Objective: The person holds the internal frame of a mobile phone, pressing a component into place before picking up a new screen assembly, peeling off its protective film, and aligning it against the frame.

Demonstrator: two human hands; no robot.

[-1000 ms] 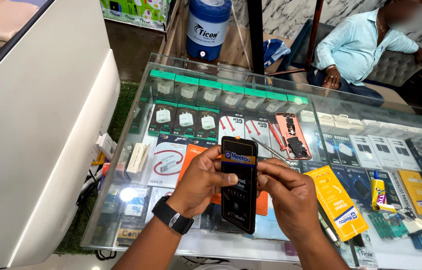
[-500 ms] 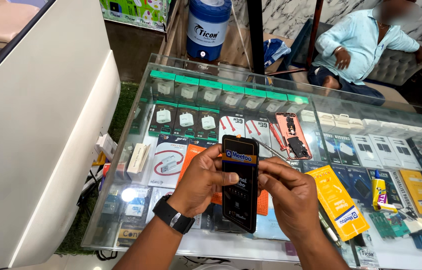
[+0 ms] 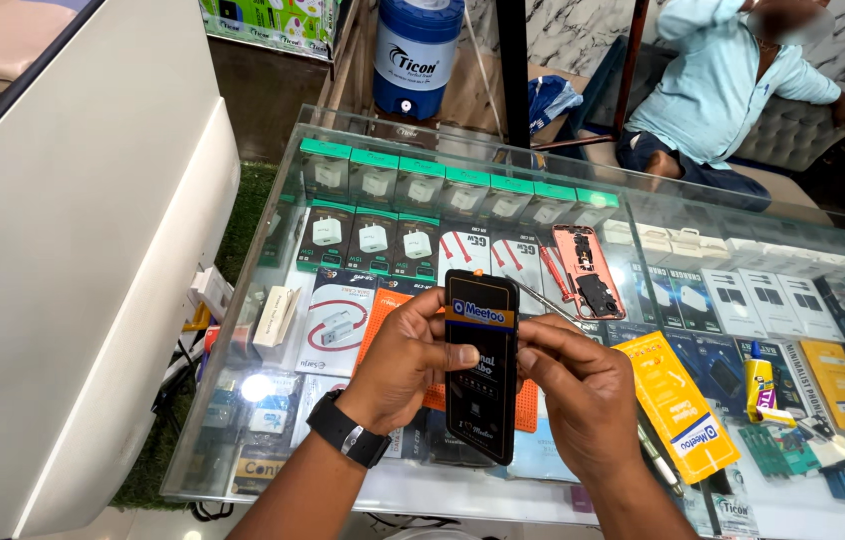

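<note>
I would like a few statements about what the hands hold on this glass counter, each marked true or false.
1. Both the left hand and the right hand hold a black phone screen. True.
2. The screen lies flat on the glass counter. False: it is held upright above it.
3. The left wrist wears a black watch. True.
4. A yellow packet lies left of the hands. False: it lies to their right.
5. A blue water cooler stands behind the counter. True.

Both hands (image 3: 503, 375) raised, fingers curled.
</note>
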